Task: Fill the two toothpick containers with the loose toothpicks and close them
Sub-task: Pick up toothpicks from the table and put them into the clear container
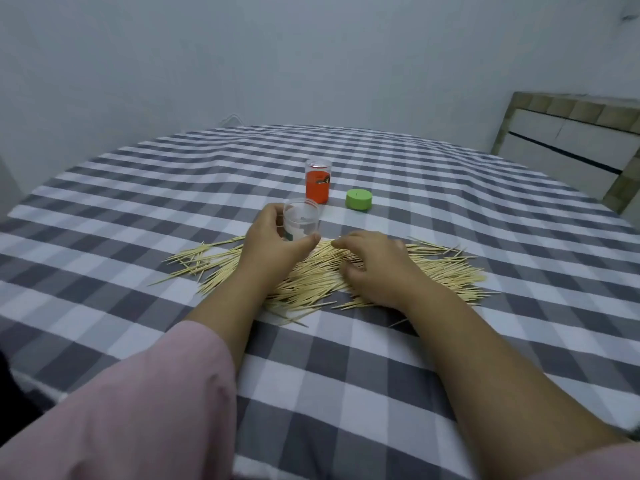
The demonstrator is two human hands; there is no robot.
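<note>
At 7 o'clock, nearest to the camera, a pink sleeve (131,410) covers the left forearm. Both forearms reach forward over the checked tablecloth (346,393). In the centre lies the heap of loose toothpicks (311,275). The right hand (375,268) rests on the heap palm down, its fingers bent and touching the sticks. At 11 o'clock from it, the left hand (277,244) grips the clear container (300,220), open and upright. Farther, at 12 o'clock, stands the orange container (317,181) with a clear top. The green lid (359,199) lies just beside it at 3 o'clock.
</note>
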